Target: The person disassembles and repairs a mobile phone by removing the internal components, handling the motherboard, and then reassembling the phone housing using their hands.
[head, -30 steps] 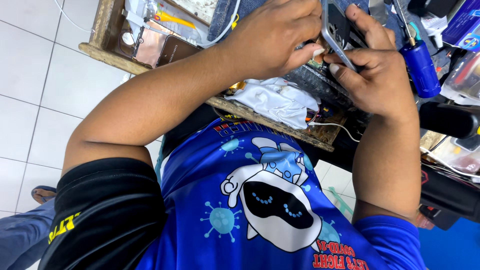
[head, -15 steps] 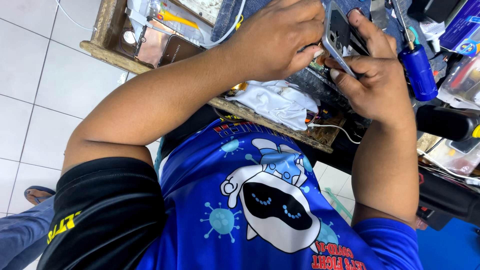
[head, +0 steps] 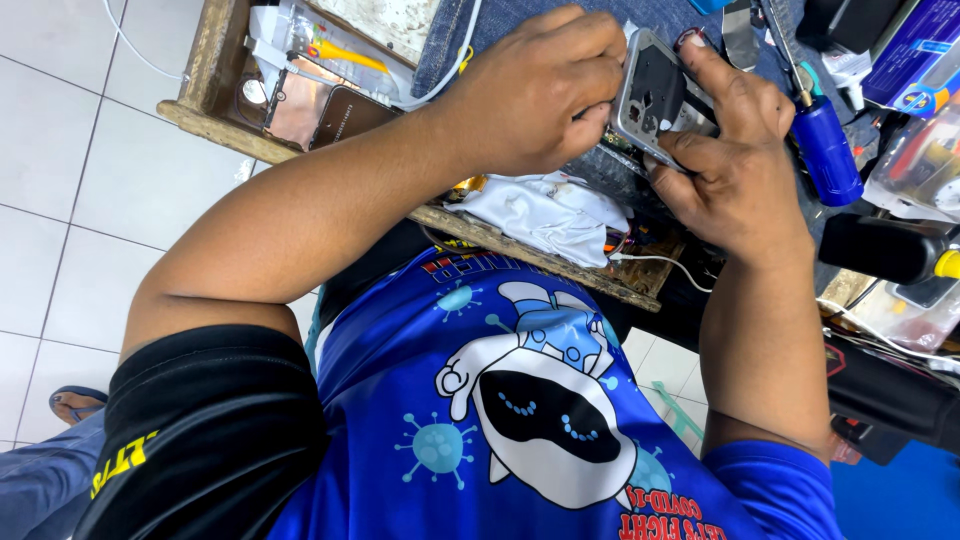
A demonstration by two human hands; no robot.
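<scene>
An opened phone (head: 652,92) with a silver frame and its dark insides showing is held over the workbench between both hands. My right hand (head: 735,165) grips it from the right, with the thumb under its lower edge and a finger along its top. My left hand (head: 540,95) has its fingers curled and pinched against the phone's left edge. Whether a small tool sits between those fingertips is hidden.
A blue-handled screwdriver (head: 826,150) lies right of the hands. A crumpled white cloth (head: 545,215) rests on the wooden bench edge (head: 300,160). Phone parts (head: 320,105) sit at the bench's left end, a black tool with a yellow tip (head: 890,250) at the right. A sandalled foot (head: 75,405) is on the tiled floor.
The phone has turned so that its open inside faces the camera more. Both hands have shifted slightly with it and stay on the phone.
</scene>
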